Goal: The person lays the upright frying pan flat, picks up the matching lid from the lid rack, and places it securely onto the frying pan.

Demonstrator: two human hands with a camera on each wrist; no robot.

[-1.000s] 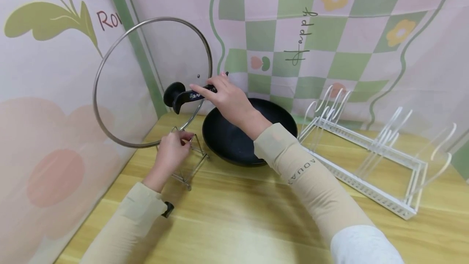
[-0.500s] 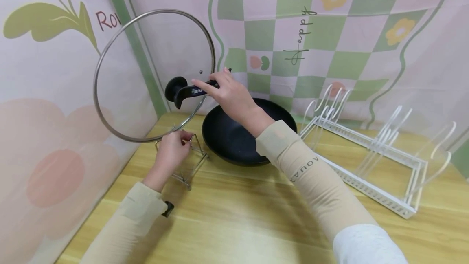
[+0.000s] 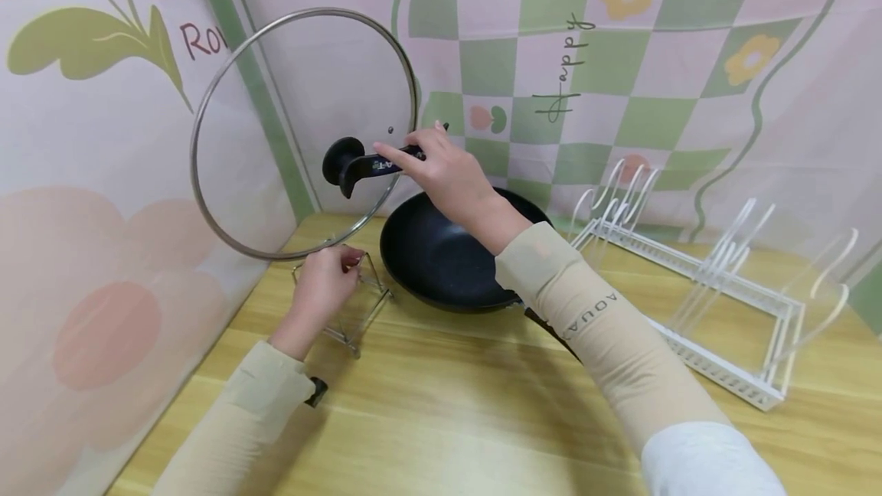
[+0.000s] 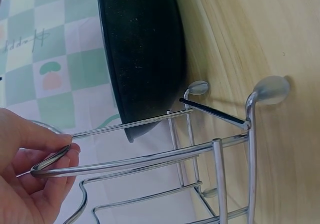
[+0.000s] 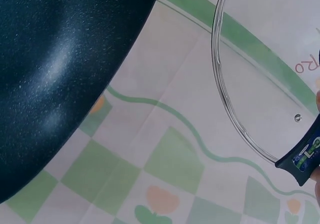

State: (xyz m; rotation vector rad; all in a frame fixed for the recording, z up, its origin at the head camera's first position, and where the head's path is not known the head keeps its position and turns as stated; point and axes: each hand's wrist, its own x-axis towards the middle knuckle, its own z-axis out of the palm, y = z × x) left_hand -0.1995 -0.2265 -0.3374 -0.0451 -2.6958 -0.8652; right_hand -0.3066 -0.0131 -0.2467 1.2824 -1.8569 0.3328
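Observation:
My right hand point(image 3: 451, 178) grips the black handle point(image 3: 381, 166) of a large clear glass pan lid point(image 3: 296, 113) with a metal rim and black knob. The lid hangs upright at the left, its lower edge just above or against a small metal wire rack point(image 4: 135, 162); I cannot tell if they touch. In the left wrist view, my left hand point(image 4: 30, 164) pinches a bent wire at that rack's top, while its feet stand on the table. A black frying pan point(image 3: 448, 259) sits beside the rack, partly behind my right forearm. The right wrist view shows only fingertips at its edge.
A white rack point(image 3: 717, 367) with upright wire dividers stands on the wooden table point(image 3: 427, 412) at the right. The pan's handle point(image 3: 551, 334) points toward the front right, under my right forearm. Patterned cloth walls close off the left and back.
My right hand has raised the lid and carried it slightly right. The pan's handle now shows beneath my forearm. My left hand and the wire rack have stayed in place.

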